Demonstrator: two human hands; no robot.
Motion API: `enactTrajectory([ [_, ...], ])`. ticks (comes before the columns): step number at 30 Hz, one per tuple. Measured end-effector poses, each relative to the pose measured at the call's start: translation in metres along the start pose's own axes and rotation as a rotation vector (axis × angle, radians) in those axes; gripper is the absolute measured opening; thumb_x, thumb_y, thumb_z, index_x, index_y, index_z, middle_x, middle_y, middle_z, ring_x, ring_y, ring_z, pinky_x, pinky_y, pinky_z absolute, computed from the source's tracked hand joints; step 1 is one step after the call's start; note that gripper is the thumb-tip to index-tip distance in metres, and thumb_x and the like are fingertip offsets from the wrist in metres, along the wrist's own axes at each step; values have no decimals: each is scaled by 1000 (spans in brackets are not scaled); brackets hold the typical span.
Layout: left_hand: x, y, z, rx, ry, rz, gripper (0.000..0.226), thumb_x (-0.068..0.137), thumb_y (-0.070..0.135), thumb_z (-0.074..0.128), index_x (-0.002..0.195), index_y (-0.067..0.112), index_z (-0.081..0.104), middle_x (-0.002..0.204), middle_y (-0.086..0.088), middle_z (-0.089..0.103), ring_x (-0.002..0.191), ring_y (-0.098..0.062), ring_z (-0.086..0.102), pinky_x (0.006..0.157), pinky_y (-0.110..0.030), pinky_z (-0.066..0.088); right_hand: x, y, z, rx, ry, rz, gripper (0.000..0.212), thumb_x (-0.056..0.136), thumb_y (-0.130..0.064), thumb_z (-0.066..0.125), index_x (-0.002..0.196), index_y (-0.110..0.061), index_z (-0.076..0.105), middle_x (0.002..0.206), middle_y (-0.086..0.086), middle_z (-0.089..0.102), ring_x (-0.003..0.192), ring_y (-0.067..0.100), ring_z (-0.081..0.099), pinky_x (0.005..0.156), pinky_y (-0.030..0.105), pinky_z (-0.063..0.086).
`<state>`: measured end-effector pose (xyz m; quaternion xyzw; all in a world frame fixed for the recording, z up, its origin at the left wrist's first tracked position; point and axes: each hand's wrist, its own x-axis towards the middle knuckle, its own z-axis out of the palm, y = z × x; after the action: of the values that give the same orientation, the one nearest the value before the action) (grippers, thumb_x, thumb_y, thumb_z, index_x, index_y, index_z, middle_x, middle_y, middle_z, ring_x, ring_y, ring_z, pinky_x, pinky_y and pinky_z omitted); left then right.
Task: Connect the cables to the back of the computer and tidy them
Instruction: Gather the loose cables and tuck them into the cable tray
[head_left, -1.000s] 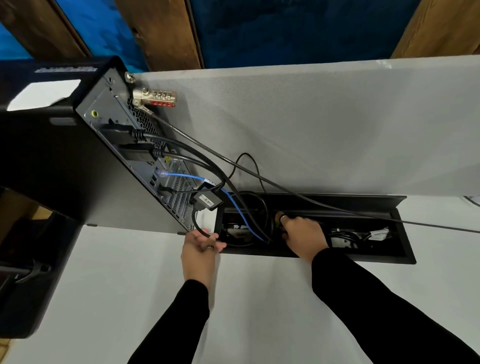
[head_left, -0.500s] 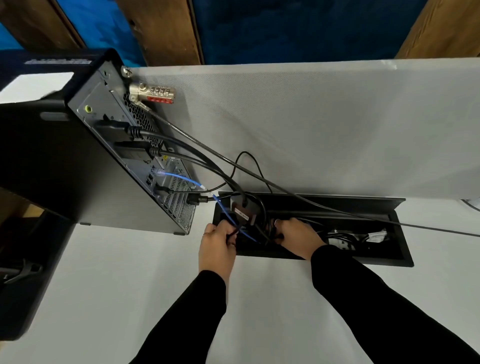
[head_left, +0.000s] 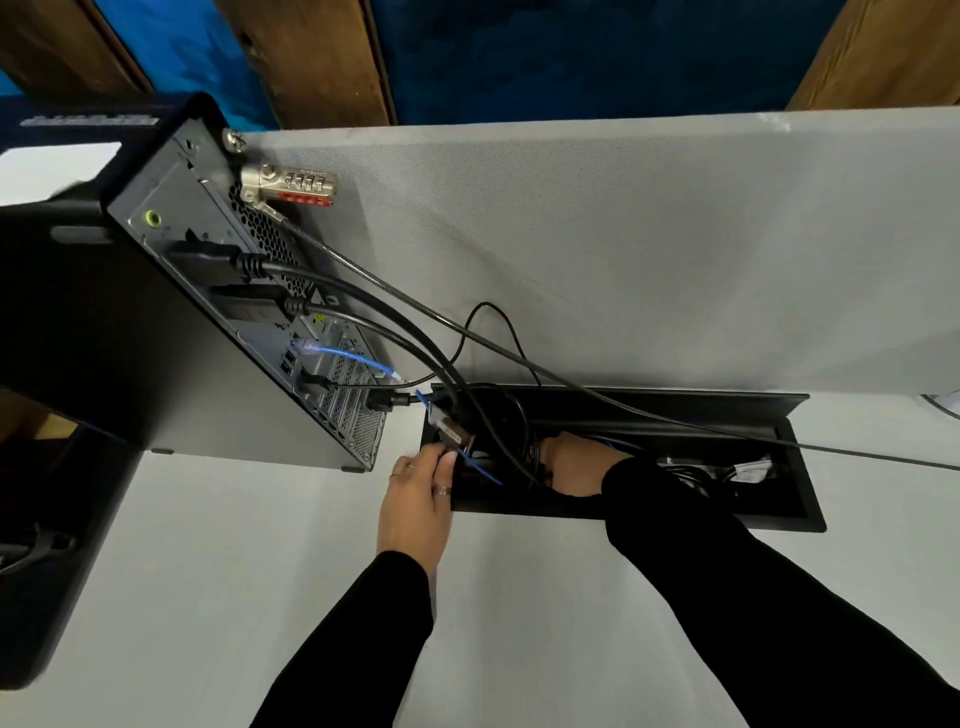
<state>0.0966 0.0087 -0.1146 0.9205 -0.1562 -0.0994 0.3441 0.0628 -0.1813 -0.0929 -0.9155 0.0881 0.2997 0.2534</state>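
Observation:
The black computer tower (head_left: 130, 332) stands at the left with its grey back panel (head_left: 249, 312) facing right. Two thick black cables (head_left: 363, 306), a blue network cable (head_left: 353, 358) and thinner black leads run from it down into the open cable tray (head_left: 623, 514) sunk in the desk. My left hand (head_left: 415, 499) is at the tray's left end, fingers pinched on a small black adapter box (head_left: 452, 431) on the cables. My right hand (head_left: 576, 462) is inside the tray, closed around the cable bundle; its fingertips are hidden.
A combination lock (head_left: 288, 184) with a steel security cable (head_left: 675, 415) hangs from the tower's top and runs off to the right over the tray's raised lid (head_left: 675, 405). A grey divider panel (head_left: 623, 249) stands behind. White desk surface (head_left: 234, 571) lies in front.
My left hand moved right from the tower's foot to the tray's left end, and the adapter box came down with it into the tray. My right hand stayed in the tray.

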Motion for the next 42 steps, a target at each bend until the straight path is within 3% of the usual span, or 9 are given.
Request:
enactTrajectory([
  [6, 15, -24, 0, 147, 82, 36, 38, 92, 29, 45, 85, 1, 69, 91, -10, 55, 86, -29, 53, 77, -34, 47, -5, 6, 13, 96, 148, -11, 20, 90, -5, 48, 107, 1, 58, 104, 20, 64, 99, 32, 61, 70, 24, 38],
  [9, 17, -26, 0, 212, 92, 78, 52, 86, 40, 35, 78, 3, 70, 80, -12, 58, 76, -33, 55, 67, -37, 50, -13, 15, 19, 346, 254, -74, 20, 86, -7, 60, 106, -9, 61, 101, 6, 70, 96, 15, 64, 87, 26, 49],
  [12, 19, -24, 0, 178, 51, 39, 32, 89, 29, 52, 86, 3, 71, 82, -13, 59, 76, -34, 57, 69, -39, 51, -22, 22, 28, 512, 342, -72, 25, 84, -13, 66, 108, -17, 60, 101, -2, 69, 96, 5, 62, 94, 24, 48],
  [18, 6, -26, 3, -112, 117, 51, 14, 86, 16, 62, 96, 11, 70, 76, 12, 47, 67, -21, 54, 73, -39, 50, -56, -10, 68, 387, 1031, -196, 23, 93, -38, 48, 96, -16, 54, 87, 4, 60, 75, 11, 55, 71, 17, 44],
  [23, 6, -23, 4, -211, 122, -4, 44, 77, 53, 55, 105, 20, 64, 73, 12, 48, 64, -11, 49, 71, -41, 45, -40, -48, 96, -8, 833, -319, 32, 89, -30, 43, 118, -16, 46, 108, 3, 64, 98, 17, 61, 83, 23, 48],
  [26, 13, -12, 1, -319, 83, -15, 15, 80, 33, 68, 86, 22, 60, 72, 9, 44, 63, -10, 44, 66, -28, 40, -22, -55, 98, -44, 781, -178, 44, 81, -21, 47, 122, -9, 41, 116, 8, 64, 101, 25, 64, 78, 31, 55],
  [31, 24, -12, 0, -280, 89, -16, 15, 83, 15, 67, 75, 14, 53, 76, 8, 41, 66, -9, 44, 60, -10, 35, -14, -67, 105, -195, 818, -25, 52, 69, -20, 65, 115, -8, 44, 109, 7, 69, 96, 20, 68, 75, 31, 45],
  [37, 27, -24, 6, -227, 108, -24, 8, 83, 10, 60, 88, 8, 54, 83, -8, 57, 77, -28, 56, 71, -39, 50, -1, -82, 103, -286, 857, 115, 50, 48, -14, 78, 96, -6, 66, 71, 5, 69, 49, 19, 63, 64, 36, 23],
  [42, 27, -19, 10, -108, 97, -42, 14, 85, 5, 56, 97, 6, 61, 93, -18, 55, 84, -37, 54, 74, -40, 47, 0, -79, 96, -202, 900, 87, 63, 44, -11, 80, 102, -10, 57, 67, 1, 67, 50, 15, 64, 57, 28, 46],
])
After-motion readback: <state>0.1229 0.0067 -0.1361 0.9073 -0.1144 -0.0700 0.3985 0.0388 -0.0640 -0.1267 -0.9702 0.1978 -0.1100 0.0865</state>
